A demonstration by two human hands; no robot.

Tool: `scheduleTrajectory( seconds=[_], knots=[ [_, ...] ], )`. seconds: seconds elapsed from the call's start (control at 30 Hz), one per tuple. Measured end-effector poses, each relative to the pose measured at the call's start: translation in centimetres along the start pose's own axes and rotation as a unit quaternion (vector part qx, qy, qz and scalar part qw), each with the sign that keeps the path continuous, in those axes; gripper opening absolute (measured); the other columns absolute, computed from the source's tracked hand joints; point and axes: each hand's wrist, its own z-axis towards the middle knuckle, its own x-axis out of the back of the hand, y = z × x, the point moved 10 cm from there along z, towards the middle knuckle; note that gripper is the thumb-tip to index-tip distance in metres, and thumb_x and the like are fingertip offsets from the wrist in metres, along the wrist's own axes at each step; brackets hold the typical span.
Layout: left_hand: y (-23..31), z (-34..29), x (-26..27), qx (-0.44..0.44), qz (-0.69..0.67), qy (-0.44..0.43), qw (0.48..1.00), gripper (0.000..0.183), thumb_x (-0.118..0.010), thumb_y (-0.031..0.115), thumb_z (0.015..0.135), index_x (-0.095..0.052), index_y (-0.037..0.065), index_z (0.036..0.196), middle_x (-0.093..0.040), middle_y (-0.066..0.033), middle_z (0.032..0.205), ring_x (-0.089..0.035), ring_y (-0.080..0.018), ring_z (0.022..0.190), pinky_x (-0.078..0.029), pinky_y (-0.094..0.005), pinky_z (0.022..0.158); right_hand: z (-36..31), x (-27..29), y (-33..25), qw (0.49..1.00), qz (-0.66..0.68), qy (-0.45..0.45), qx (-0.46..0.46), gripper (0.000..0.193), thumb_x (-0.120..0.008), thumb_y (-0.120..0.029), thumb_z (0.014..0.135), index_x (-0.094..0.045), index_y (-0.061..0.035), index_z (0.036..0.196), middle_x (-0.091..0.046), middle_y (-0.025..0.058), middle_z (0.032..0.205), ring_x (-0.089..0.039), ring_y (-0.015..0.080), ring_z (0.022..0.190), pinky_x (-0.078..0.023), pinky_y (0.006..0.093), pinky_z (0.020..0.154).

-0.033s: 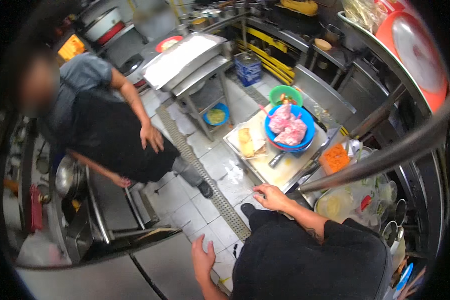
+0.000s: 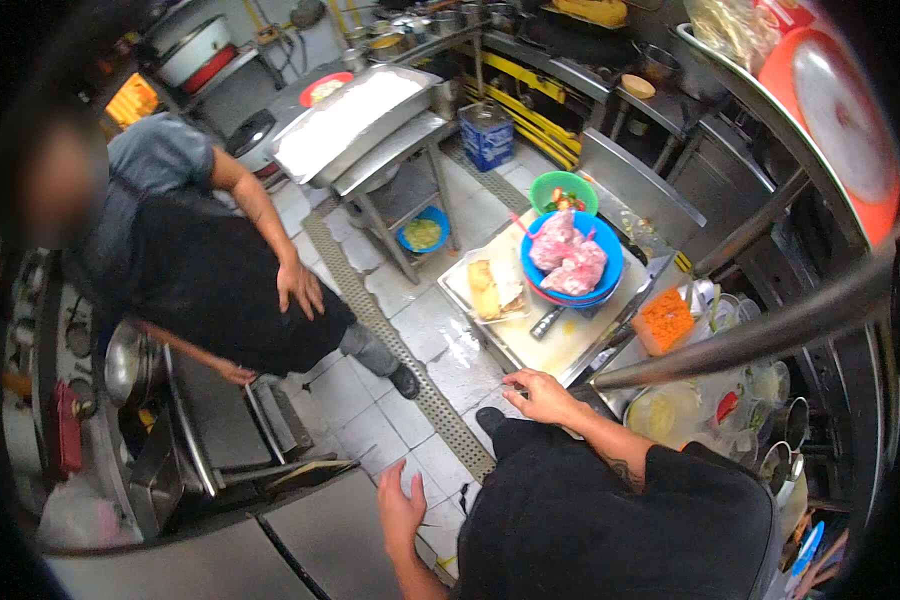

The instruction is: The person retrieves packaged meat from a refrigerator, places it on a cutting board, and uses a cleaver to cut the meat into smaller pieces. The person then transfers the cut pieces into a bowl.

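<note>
My left hand (image 2: pixel 402 505) hangs in the air over the tiled floor, beside a grey metal surface (image 2: pixel 180 560). Its fingers are apart and it holds nothing. Loosely bent, my right hand (image 2: pixel 540 395) is near the front corner of a work surface with a pale cutting board (image 2: pixel 570 345), with nothing seen in its fingers. On that board are a blue bowl (image 2: pixel 615 262) with bagged pinkish contents (image 2: pixel 575 270), a dark-handled knife (image 2: pixel 545 322), and a pale tray (image 2: pixel 460 290) holding a yellowish piece of food (image 2: pixel 484 290). Behind the blue bowl sits a green bowl (image 2: pixel 545 190) of cut vegetables.
A person in a black apron (image 2: pixel 220 260) stands at the left, facing this way. A metal bar (image 2: pixel 750 325) crosses at my right, above tubs of food and an orange block (image 2: pixel 665 320). A metal stand (image 2: pixel 385 165) rises beyond the floor drain strip (image 2: pixel 410 350).
The view has shifted slightly, so the surroundings sit a little further left. Both hands keep nearly the same pose.
</note>
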Motion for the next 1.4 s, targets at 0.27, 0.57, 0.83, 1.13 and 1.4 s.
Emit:
scheduleTrajectory(
  seconds=[0.27, 0.57, 0.83, 1.13, 1.4],
  knots=[
    [15.2, 21.3, -10.7, -0.226, -0.104, -0.113, 0.962, 0.032, -0.069, 0.012, 0.084, -0.063, -0.002, 0.113, -0.062, -0.0234, 0.11, -0.06, -0.0415, 0.106, -0.048, -0.0448, 0.094, -0.1, 6.0, 3.9, 0.984, 0.077, 0.123, -0.102, 0.034, -0.068, -0.023, 0.091, -0.066, 0.0001, 0.116, -0.068, 0.0197, 0.107, -0.068, 0.0305, 0.097, -0.053, 0.0394, 0.085],
    [19.9, 38.3, -21.4, -0.232, -0.049, -0.15, 0.96, 0.037, -0.07, 0.016, 0.083, -0.065, 0.0, 0.116, -0.059, -0.0207, 0.122, -0.057, -0.0382, 0.117, -0.045, -0.0437, 0.102, 1.9, 8.6, 4.1, 0.962, 0.06, 0.165, -0.21, 0.041, -0.07, -0.025, 0.09, -0.063, 0.0002, 0.121, -0.066, 0.02, 0.116, -0.068, 0.031, 0.099, -0.053, 0.0405, 0.087],
    [26.7, 43.9, -27.9, -0.288, -0.134, -0.275, 0.907, 0.034, -0.069, 0.014, 0.084, -0.066, -0.001, 0.115, -0.062, -0.0207, 0.118, -0.06, -0.0379, 0.112, -0.048, -0.0436, 0.097, -2.6, 8.4, 13.4, 0.698, 0.355, 0.496, -0.375, 0.052, -0.065, -0.031, 0.097, -0.049, -0.0006, 0.136, -0.064, 0.0106, 0.111, -0.066, 0.0174, 0.085, -0.053, 0.0303, 0.066],
    [30.1, 41.4, -31.8, -0.377, -0.107, -0.406, 0.826, 0.039, -0.07, 0.014, 0.085, -0.063, -0.002, 0.12, -0.063, -0.0228, 0.115, -0.067, -0.0335, 0.099, -0.055, -0.0426, 0.081, -2.9, 17.1, 13.1, 0.62, 0.018, 0.614, -0.489, 0.027, -0.063, -0.016, 0.095, -0.064, 0.0038, 0.114, -0.071, 0.0123, 0.091, -0.068, 0.0189, 0.083, -0.053, 0.0319, 0.074],
    [29.7, 40.5, -38.3, -0.425, -0.044, -0.354, 0.832, 0.014, -0.065, 0.019, 0.074, -0.068, 0.005, 0.075, -0.067, -0.0196, 0.075, -0.068, -0.0359, 0.068, -0.055, -0.0478, 0.063, -2.6, 20.0, 15.7, 0.648, -0.224, 0.494, -0.535, 0.044, -0.07, -0.046, 0.08, -0.073, -0.0023, 0.087, -0.071, 0.0202, 0.084, -0.068, 0.0379, 0.078, -0.051, 0.0499, 0.072]
  ],
)
